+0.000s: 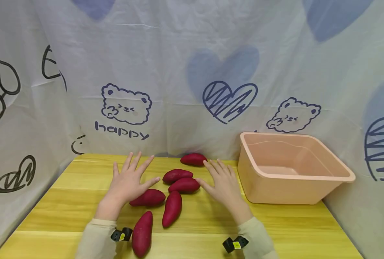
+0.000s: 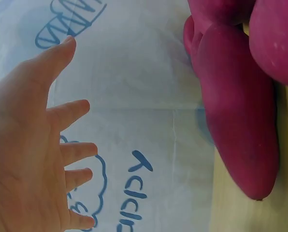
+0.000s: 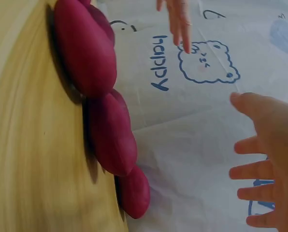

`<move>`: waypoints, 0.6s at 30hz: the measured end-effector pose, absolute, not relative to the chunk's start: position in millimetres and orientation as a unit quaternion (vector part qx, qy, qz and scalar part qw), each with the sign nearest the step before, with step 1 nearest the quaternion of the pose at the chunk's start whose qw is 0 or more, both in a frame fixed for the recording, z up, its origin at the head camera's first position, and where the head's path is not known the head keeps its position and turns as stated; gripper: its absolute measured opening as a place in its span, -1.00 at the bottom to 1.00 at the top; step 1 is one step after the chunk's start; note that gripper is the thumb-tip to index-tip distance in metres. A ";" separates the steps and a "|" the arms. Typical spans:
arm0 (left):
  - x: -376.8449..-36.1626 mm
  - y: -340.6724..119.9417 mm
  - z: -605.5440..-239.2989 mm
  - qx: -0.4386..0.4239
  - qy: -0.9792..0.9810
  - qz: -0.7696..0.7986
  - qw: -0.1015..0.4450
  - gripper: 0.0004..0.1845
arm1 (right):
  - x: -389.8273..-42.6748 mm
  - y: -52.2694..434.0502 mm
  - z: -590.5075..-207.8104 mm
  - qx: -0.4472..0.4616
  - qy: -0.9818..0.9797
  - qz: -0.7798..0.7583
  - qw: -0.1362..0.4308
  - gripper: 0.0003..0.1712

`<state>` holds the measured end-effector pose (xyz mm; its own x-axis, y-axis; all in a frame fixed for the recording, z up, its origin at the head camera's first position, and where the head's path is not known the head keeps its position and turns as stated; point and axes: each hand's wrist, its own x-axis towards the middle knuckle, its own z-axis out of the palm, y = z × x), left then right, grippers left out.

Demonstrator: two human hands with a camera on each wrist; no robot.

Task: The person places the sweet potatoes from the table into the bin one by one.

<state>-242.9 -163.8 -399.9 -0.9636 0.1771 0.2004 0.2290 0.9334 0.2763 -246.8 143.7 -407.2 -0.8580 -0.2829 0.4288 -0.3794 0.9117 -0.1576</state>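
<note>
On table (image 1: 276, 223), bare wood front, tub (image 1: 292, 169) right; potatoes (image 1: 172, 208) mostly lengthwise fore-aft; left hand (image 1: 128, 181), right hand (image 1: 222, 183) spread, empty.

6 purple sweet potatoes (image 1: 178, 175), 1 pink plastic tub (image 1: 295, 169), 2 hands (image 1: 127, 181)

We see matt, smooth-skinned purple-red sweet potatoes (image 1: 182, 185) on a yellow wood-grain tabletop (image 1: 65, 201), beside a smooth pink plastic tub (image 1: 292, 169) at right.
</note>
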 end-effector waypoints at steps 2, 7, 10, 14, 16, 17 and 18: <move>-240.2 -163.3 -396.9 -0.112 -0.979 -0.145 0.090 -0.12 | -244.2 145.6 -406.1 0.189 -0.945 0.115 0.242 -0.24; -234.5 -162.1 -390.2 -0.142 -0.976 -0.121 0.112 -0.15 | -238.3 153.0 -401.7 0.239 -0.904 0.106 0.339 -0.31; -231.8 -161.5 -386.5 -0.164 -0.973 -0.103 0.128 -0.18 | -234.2 158.8 -398.1 0.262 -0.884 0.103 0.374 -0.30; -228.9 -162.0 -381.7 -0.190 -0.967 -0.082 0.147 -0.20 | -229.1 169.0 -393.6 0.275 -0.872 0.092 0.394 -0.21; -227.4 -162.9 -379.2 -0.200 -0.965 -0.074 0.153 -0.21 | -226.4 175.6 -390.9 0.275 -0.872 0.087 0.396 -0.22; -226.5 -163.5 -378.2 -0.206 -0.964 -0.069 0.156 -0.21 | -224.9 179.0 -389.2 0.274 -0.873 0.086 0.395 -0.22; -225.7 -164.1 -377.3 -0.212 -0.962 -0.065 0.159 -0.21 | -223.3 182.9 -387.6 0.273 -0.874 0.086 0.393 -0.22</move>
